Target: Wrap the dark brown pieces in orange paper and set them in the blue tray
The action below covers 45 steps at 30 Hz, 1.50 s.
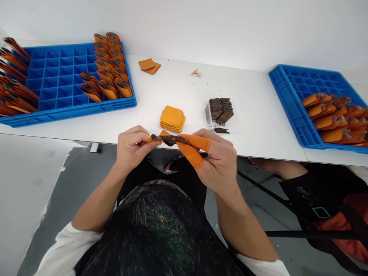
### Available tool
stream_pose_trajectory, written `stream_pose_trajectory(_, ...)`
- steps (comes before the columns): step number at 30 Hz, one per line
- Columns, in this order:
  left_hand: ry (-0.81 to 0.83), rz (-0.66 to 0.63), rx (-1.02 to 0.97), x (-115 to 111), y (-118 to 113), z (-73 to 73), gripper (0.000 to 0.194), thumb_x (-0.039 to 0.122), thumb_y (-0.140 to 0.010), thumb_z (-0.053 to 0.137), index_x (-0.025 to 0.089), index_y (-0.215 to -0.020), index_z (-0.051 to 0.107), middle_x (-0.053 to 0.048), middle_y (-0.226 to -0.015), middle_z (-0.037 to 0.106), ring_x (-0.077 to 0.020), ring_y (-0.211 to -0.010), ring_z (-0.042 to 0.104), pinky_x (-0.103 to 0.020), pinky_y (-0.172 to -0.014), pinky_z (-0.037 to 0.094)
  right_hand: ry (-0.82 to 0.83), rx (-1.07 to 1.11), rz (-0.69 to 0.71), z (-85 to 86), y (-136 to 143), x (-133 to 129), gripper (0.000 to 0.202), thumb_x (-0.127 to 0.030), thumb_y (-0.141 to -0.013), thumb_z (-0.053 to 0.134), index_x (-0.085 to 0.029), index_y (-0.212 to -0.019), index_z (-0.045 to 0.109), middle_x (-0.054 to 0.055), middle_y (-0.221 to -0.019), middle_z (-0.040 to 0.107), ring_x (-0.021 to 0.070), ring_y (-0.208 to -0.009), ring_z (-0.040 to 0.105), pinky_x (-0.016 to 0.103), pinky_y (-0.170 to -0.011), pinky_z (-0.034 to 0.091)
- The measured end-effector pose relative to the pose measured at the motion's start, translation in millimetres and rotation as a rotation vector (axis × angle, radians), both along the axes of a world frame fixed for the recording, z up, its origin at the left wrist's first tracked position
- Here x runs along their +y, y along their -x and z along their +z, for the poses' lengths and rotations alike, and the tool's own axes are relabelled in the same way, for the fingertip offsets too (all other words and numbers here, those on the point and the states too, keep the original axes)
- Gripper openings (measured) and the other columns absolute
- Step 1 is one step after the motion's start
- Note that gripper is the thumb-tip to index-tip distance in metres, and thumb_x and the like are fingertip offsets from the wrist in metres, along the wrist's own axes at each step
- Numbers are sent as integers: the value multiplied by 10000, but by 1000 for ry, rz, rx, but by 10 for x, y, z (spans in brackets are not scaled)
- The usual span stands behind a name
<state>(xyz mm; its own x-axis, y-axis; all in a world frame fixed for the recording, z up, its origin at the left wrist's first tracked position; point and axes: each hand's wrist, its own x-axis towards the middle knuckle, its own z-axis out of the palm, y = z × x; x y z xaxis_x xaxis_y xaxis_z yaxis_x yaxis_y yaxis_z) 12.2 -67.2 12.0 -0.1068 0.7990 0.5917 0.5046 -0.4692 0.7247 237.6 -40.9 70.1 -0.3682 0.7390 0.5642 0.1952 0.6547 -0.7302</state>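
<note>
My left hand (130,148) pinches a small orange pouch (151,138) with a dark inner side, just above the table's front edge. My right hand (219,161), with orange finger cots on its thumb and index finger, grips a thin dark brown flake-like piece (174,139). The piece meets the pouch's mouth; how far it reaches inside is hidden. Just beyond my hands lies a stack of orange pouches (172,117). To its right, a clear plastic box (209,114) holds rows of thin dark brown pieces (220,109).
A blue divided crate (86,106) at left holds bundled orange pouches (113,67). Another blue crate (287,99) with bundles stands at right. Two loose orange pouches (149,66) and rubber bands (196,73) lie at the back. Another person's arm (287,168) shows at lower right.
</note>
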Motion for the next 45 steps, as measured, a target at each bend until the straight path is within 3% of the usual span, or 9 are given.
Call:
stream_pose_trajectory(7, 7, -1, 27, -6, 6, 13, 300, 286, -893, 853, 188, -654, 699, -1, -673, 648, -100, -557, 544, -242, -499, 379, -287, -190, -27, -2, -59, 49, 154, -242, -981, 754, -271, -1092, 857, 52, -884, 793, 169, -750, 676, 319, -658, 536)
stream_pose_trajectory(13, -52, 18, 88, -21, 27, -29, 110, 259, -912, 841, 217, -813, 819, -12, -728, 717, -103, -575, 583, -235, -507, 408, -440, -242, -26, -30, -98, 87, 141, -212, -978, 743, -272, -1065, 837, 48, -882, 782, 168, -716, 611, 325, -630, 477)
stream_pose_trajectory(19, -107, 31, 163, -29, 65, -70, 90, 298, -945, 809, 230, -908, 856, -37, -774, 749, -128, -631, 641, -241, -543, 468, -386, -295, 56, 12, -139, 125, 141, -270, -993, 734, -276, -1085, 841, 49, -886, 764, 175, -748, 626, 333, -664, 490)
stream_pose_trajectory(24, -160, -3, 160, -22, 72, -82, 72, 289, -939, 827, 227, -908, 845, -33, -757, 742, -128, -631, 647, -238, -549, 477, -402, -373, 70, 94, -144, 204, 175, -221, -1006, 683, -272, -1033, 849, 50, -863, 743, 177, -731, 605, 339, -663, 457)
stream_pose_trajectory(33, -72, -55, 163, -32, 106, -97, 151, 361, -908, 869, 220, -865, 836, -33, -770, 755, -120, -617, 641, -238, -547, 474, -195, -417, 223, 186, -112, 391, 193, -303, -1052, 662, -238, -1101, 836, 11, -778, 705, 132, -682, 597, 281, -601, 404)
stream_pose_trajectory(39, -69, -71, 97, -10, 88, -111, 161, 377, -896, 881, 225, -867, 839, -25, -763, 741, -113, -610, 624, -237, -549, 460, -282, -584, 154, 137, -45, 367, 270, -303, -1070, 591, -197, -1068, 839, 50, -777, 693, 175, -731, 594, 318, -633, 388)
stream_pose_trajectory(42, -57, -82, 37, -10, 82, -104, 175, 372, -881, 896, 222, -826, 824, -13, -745, 725, -108, -603, 613, -233, -541, 444, -238, -516, 141, 113, -71, 375, 285, -352, -1069, 599, -205, -1162, 825, 58, -849, 726, 179, -759, 603, 320, -662, 431)
stream_pose_trajectory(45, -14, -78, -39, -18, 72, -95, 254, 402, -874, 898, 214, -743, 787, -2, -713, 693, -108, -587, 586, -240, -521, 410, -50, -292, 151, 26, -99, 395, 319, -444, -1010, 708, -236, -1230, 809, 28, -867, 731, 142, -697, 577, 296, -643, 468)
